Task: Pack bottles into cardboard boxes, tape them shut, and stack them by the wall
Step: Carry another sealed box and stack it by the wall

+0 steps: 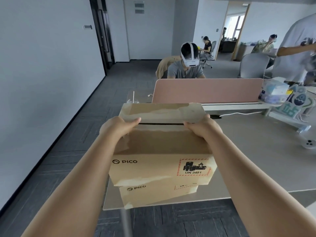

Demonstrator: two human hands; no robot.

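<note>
**Operator:** Position of the upper box (162, 151)?

**Inspector:** It rests on the lower box (153, 195), turned slightly out of line with it. Both stand at the near left corner of the table (248, 151). The front face of the upper box carries a PICO mark and a UN 3481 battery label (194, 167).

**Operator:** Left hand (118, 127)?

**Inspector:** It grips the upper box at the left top edge. The thumb lies flat on the lid, at the seam. The remaining fingers pass over the side, out of sight, so their lie cannot be told.

**Operator:** Right hand (200, 129)?

**Inspector:** It mirrors the left, gripping the right top edge with the thumb laid on the lid. The other fingers are hidden behind the box.

**Operator:** Lid condition?

**Inspector:** Both top flaps are folded down. A narrow dark gap (160, 124) runs between them, from one thumb to the other. Pale torn patches mark the cardboard surface.

**Operator:** Surroundings?

**Inspector:** A pink partition (205, 90) stands along the far edge of the table. Behind it sits a person (185, 71) wearing a white headset (191, 63). A white wall (42, 82) runs along the left side.
</note>
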